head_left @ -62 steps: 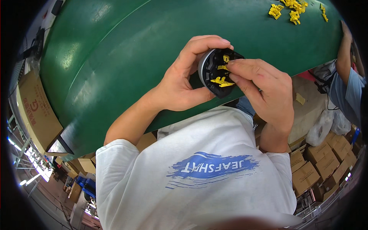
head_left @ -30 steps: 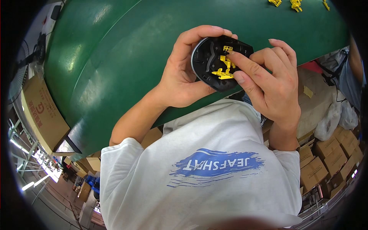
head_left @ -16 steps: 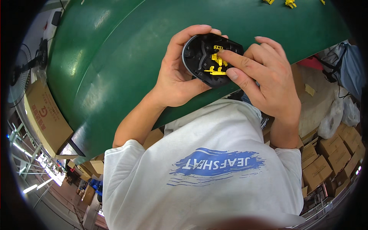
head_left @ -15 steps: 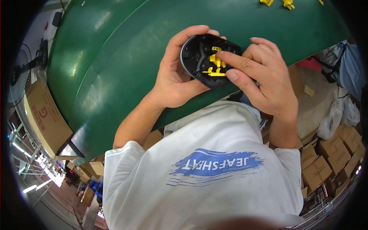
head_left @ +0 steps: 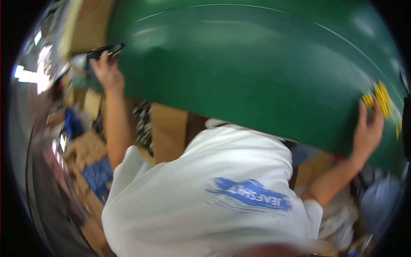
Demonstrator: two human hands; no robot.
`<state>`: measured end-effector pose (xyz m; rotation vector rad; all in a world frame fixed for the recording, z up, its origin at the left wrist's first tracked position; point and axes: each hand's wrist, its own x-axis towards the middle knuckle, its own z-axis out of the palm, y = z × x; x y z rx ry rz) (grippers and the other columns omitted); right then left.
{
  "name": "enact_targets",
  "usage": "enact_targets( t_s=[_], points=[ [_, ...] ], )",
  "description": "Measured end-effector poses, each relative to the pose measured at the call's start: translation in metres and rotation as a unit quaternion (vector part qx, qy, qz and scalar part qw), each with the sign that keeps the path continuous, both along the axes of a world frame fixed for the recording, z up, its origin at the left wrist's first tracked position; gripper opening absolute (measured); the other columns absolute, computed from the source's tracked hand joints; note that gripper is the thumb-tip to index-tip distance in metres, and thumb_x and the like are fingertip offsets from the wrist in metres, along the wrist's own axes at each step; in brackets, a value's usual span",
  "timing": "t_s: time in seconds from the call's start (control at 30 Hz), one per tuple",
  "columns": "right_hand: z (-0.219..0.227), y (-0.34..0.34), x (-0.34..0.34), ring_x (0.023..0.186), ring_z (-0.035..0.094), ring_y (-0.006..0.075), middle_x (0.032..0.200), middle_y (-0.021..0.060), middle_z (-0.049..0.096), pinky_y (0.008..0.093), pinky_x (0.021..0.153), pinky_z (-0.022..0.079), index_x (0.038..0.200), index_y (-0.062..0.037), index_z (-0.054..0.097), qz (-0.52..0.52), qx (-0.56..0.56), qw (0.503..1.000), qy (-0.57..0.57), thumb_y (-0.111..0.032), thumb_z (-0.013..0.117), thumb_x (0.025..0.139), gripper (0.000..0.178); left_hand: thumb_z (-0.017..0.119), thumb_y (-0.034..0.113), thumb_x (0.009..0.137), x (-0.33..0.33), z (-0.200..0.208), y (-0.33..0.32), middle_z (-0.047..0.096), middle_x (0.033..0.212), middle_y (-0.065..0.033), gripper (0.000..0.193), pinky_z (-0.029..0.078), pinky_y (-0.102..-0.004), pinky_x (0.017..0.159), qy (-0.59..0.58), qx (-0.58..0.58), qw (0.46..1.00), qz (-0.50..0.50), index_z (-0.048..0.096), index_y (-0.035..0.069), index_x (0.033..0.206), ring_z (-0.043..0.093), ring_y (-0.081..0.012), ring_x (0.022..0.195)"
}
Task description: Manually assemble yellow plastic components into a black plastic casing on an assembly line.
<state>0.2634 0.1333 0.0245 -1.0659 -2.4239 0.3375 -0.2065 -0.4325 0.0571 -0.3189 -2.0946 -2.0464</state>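
Note:
At the far left edge of the green table, my left hand (head_left: pixel 109 77) is closed on a black plastic shell (head_left: pixel 112 49), seen nearly edge-on. Slivers of yellow show in the shell, and its inside is mostly hidden. On the far right, my right hand (head_left: pixel 369 128) reaches over the tabletop. Its thumb and forefinger close about a small yellow plastic part (head_left: pixel 367 100), blurred by motion. Just beyond those fingertips lie more yellow plastic parts (head_left: pixel 383 99), also smeared.
The green table (head_left: pixel 239 73) spans between my hands. A cardboard box (head_left: pixel 90 28) stands at the upper left. Below the front edge are another cardboard box (head_left: pixel 169 132) and a heap of small dark parts (head_left: pixel 142 122). Clear plastic bags (head_left: pixel 340 225) lie at the lower right.
My hands have parted: the left has carried the black shell far left, and the right has left the shell for the yellow parts at right. The view has turned.

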Motion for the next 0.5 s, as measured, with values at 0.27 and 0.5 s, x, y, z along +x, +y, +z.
enact_targets(
  t_s=[0.27, 0.5],
  points=[
    [-0.018, 0.024, 0.023, 0.107, 0.071, 0.0182, 0.126, 0.0074, 0.077, 0.0314, 0.096, 0.054, 0.137, -0.0051, 0.073, 0.051, -0.069, 0.996, 0.023, -0.023, 0.069, 0.109, 0.033, 0.080, 0.020, 0.095, 0.109, -0.072, -0.269, 0.066, 0.128, -0.0012, 0.048, 0.059, -0.0344, 0.073, -0.036, -0.018, 0.887, 0.461, 0.054, 0.017, 0.135, 0.067, -0.0178, 0.107],
    [0.001, 0.014, 0.036, 0.120, 0.068, 0.0270, 0.127, 0.0133, 0.074, 0.0367, 0.101, 0.054, 0.129, 0.0019, 0.073, 0.178, 0.044, 0.982, -0.039, -0.006, 0.067, 0.107, 0.024, 0.058, 0.050, 0.105, 0.208, -0.162, -0.318, 0.073, 0.121, -0.0079, 0.049, 0.061, -0.0507, 0.085, -0.385, 0.055, 0.779, 0.492, 0.063, 0.011, 0.134, 0.069, -0.0307, 0.118]
  ],
)
